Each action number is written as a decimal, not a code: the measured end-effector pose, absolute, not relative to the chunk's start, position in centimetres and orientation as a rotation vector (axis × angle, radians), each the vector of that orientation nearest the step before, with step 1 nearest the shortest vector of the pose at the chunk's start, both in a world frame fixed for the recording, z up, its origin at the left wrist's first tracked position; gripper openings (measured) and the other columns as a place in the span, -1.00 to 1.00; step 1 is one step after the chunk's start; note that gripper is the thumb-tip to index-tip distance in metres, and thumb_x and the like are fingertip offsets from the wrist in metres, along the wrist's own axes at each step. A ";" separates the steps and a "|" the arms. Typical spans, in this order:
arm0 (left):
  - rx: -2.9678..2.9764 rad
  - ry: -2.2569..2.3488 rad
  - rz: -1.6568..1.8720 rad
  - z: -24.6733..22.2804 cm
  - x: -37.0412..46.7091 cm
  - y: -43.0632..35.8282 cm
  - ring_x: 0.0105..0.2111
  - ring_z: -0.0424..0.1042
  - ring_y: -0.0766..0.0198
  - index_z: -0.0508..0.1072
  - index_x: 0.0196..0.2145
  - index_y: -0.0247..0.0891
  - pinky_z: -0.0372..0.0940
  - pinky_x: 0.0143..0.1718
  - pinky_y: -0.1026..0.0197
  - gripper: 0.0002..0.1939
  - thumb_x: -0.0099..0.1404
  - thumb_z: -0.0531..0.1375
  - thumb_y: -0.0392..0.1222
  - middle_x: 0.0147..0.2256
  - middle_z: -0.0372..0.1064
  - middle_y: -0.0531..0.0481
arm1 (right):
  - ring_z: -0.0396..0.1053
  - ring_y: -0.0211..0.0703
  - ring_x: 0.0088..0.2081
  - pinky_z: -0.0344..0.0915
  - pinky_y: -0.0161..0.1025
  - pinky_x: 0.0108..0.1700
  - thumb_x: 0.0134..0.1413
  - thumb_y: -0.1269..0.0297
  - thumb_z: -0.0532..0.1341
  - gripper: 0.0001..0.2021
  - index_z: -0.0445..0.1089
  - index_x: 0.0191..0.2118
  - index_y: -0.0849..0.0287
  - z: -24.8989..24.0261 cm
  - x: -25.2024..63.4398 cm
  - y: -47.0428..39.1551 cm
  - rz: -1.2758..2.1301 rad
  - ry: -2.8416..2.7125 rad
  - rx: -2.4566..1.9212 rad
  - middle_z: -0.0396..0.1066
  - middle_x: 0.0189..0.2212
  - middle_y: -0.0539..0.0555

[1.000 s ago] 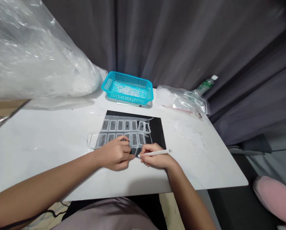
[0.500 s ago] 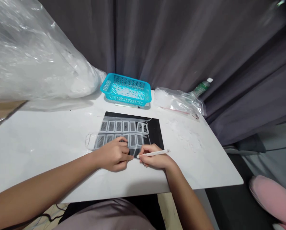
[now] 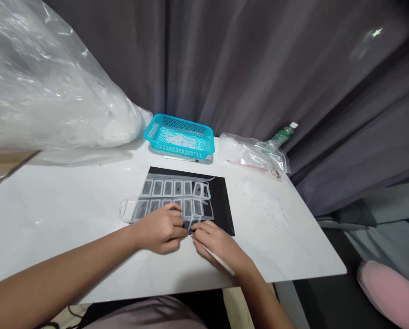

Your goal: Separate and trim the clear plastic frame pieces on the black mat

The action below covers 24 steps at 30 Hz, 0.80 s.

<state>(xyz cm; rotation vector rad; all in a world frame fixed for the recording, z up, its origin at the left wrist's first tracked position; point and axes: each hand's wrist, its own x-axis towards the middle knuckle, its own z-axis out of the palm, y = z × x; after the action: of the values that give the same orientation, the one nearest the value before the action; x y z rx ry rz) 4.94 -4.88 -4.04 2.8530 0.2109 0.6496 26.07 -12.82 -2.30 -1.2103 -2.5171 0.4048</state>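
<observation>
A clear plastic sheet (image 3: pixel 158 188) with rows of pale-edged rectangles lies over a black mat (image 3: pixel 223 201) on the table. My left hand (image 3: pixel 165 228) rests on the lower part of the sheet, fingers bent and pressing it down; what lies under the fingertips is hidden. Beside it, my right hand (image 3: pixel 218 244) is closed round a slim white pen-like tool (image 3: pixel 220 259), whose back end points down and right toward me. Its tip is hidden at the right fingers, which touch a small clear rectangle (image 3: pixel 195 221) at the sheet's lower edge, close to my left fingertips.
A blue plastic basket (image 3: pixel 180 148) stands behind the mat, with a pen (image 3: pixel 180 159) before it. Big clear bag (image 3: pixel 70 105) at left, smaller bag (image 3: pixel 245 153) and green bottle (image 3: pixel 283 135) at back right. Thin clear scraps (image 3: pixel 266 203) lie right on the white table (image 3: pixel 70 219).
My right hand has turned over; the white tool's back end has swung from pointing right to pointing down toward me. Its fingers have moved in nearer my left fingertips. The left hand stays put.
</observation>
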 end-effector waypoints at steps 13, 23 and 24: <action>2.767 0.301 0.761 -4.3 5.7 -5.0 -0.45 0.29 0.23 0.46 -0.40 -0.24 0.18 -0.07 0.05 -0.83 0.12 0.07 -0.35 -0.53 0.35 -0.02 | 0.35 -0.09 -0.12 0.37 -0.17 -0.07 0.20 0.51 -0.01 -0.81 0.30 -0.21 0.18 -4.0 25.5 -13.9 0.249 -2.263 -1.236 0.41 -0.12 0.20; 2.322 0.659 0.841 -4.4 5.1 -5.4 -0.49 0.39 0.37 0.48 -0.37 -0.25 0.19 -0.41 0.36 -0.82 0.32 0.12 -0.18 -0.51 0.44 0.05 | 0.39 -0.19 -0.02 0.32 -0.22 -0.01 0.21 0.40 0.06 -0.93 0.24 -0.29 0.12 -5.1 22.8 -14.5 0.678 -1.618 -1.306 0.42 -0.05 0.12; 2.305 0.688 0.846 -4.4 5.1 -5.5 -0.50 0.39 0.38 0.48 -0.39 -0.25 0.18 -0.43 0.37 -0.81 0.32 0.11 -0.19 -0.52 0.43 0.06 | 0.39 -0.19 -0.02 0.32 -0.22 -0.01 0.20 0.41 0.05 -0.92 0.25 -0.29 0.12 -5.1 22.4 -14.4 0.655 -1.629 -1.299 0.42 -0.06 0.12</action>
<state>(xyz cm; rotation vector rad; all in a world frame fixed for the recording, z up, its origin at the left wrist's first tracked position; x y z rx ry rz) 5.06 -5.47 -4.45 2.3048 0.6878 0.8463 22.44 -14.44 -5.14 -1.2988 -1.6292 0.6549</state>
